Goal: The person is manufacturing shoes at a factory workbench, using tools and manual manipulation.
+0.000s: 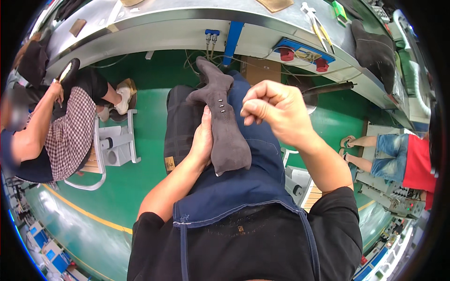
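A dark grey suede-like boot (228, 140) lies lengthwise over my lap, its foot part pointing toward the bench and its wide shaft toward me. Along its front sit a few small shiny metal pieces (221, 106). My left hand (202, 143) grips the boot from its left side, with the fingers hidden beneath it. To the right of the boot, my right hand (279, 110) is raised and apart from it. Its fingers are curled, thumb and fingertips drawn together; whatever may be between them is too small to make out. A navy apron (262, 154) covers my lap.
A metal bench (173, 11) spans the front, with pincers (318, 28), a green box (340, 12) and another dark boot (377, 54). Red knobs (287, 54) and cables are below its edge. A seated co-worker (70, 131) is at left, another person (398, 157) at right.
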{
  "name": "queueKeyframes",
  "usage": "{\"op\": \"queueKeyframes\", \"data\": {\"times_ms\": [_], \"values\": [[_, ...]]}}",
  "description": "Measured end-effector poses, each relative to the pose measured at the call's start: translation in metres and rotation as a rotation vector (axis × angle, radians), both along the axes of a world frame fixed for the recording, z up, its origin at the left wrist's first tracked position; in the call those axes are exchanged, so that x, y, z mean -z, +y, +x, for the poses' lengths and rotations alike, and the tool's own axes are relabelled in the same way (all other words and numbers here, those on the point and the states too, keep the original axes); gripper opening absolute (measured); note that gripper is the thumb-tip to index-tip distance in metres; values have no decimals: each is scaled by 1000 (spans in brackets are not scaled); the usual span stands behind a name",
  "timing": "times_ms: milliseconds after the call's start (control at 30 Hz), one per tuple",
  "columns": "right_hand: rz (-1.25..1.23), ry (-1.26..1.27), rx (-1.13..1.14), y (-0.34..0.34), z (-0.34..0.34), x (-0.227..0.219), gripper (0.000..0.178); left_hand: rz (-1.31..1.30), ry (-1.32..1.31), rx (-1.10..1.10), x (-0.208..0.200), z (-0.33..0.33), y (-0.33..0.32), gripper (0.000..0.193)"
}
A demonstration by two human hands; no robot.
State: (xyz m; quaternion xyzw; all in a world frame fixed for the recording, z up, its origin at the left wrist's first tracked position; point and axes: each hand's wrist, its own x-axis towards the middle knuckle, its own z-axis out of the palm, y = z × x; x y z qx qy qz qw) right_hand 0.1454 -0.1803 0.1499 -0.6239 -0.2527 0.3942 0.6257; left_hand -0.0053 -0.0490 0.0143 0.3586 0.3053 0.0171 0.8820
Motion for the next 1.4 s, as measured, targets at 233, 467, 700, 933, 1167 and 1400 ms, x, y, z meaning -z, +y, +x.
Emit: {"op": "queueKeyframes", "data": {"times_ms": [233, 467, 700, 933, 1167, 1400], "values": [[-90, -261, -150, 8, -12, 6, 12, 48, -13, 36, -16, 6, 5, 77], [-140, -358, -176, 10, -11, 1, 13, 17, 34, 25, -26, 11, 5, 78], [-138, -542, -205, 14, -5, -5, 11, 25, 36, 36, -35, 14, 7, 78], [-51, -957, -285, 16, -2, -5, 18, 40, 87, 24, -37, 20, 4, 82], [-11, -1071, -294, 20, -5, 8, 21, 8, 108, 45, -36, 21, 4, 82], [-133, -917, -362, 26, 1, -15, 35, -40, 53, 13, -38, 18, 11, 79]]}}
